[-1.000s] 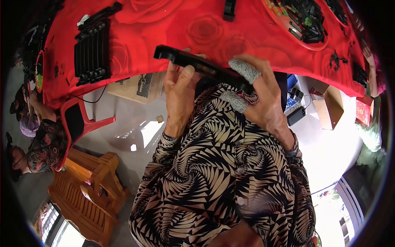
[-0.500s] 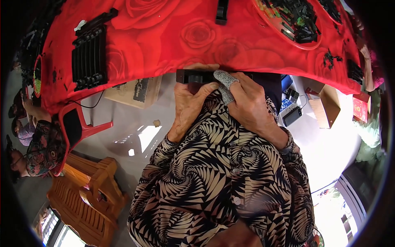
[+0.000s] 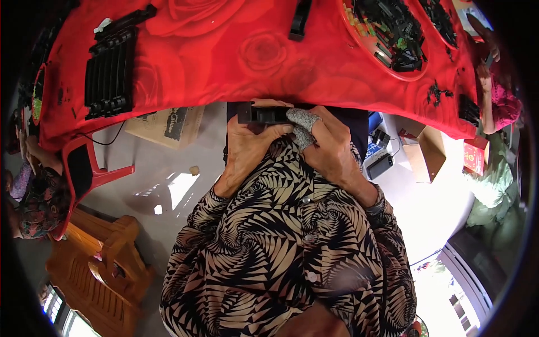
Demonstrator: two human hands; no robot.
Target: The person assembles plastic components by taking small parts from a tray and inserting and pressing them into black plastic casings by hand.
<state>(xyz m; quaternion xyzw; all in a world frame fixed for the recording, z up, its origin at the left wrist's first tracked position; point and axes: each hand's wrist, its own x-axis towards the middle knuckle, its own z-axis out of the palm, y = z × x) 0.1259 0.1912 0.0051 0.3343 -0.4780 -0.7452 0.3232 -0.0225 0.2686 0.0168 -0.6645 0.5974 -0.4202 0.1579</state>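
Between my two hands, just off the near edge of the table, is a black plastic piece (image 3: 268,115), long and channel-shaped. My left hand (image 3: 245,147) is closed around its left part, thumb along the near side and fingers behind it. Grey fabric covers the thumb and a finger of my right hand (image 3: 331,140), which pinches the right end of the piece. Those covered tips hide that end. Whether a smaller part lies in the pinch, I cannot tell.
A row of similar black pieces (image 3: 110,76) lies on the red rose-patterned tablecloth (image 3: 185,73), at left. One black piece (image 3: 300,21) lies far centre. A red tray (image 3: 359,42) of small black parts stands at right. Cartons (image 3: 424,154), a red chair (image 3: 72,168) and co-workers flank me.
The view has shifted slightly, so the table and surroundings appear a little further left. Both hands keep hold of the black piece, which now shows more of its channel side.
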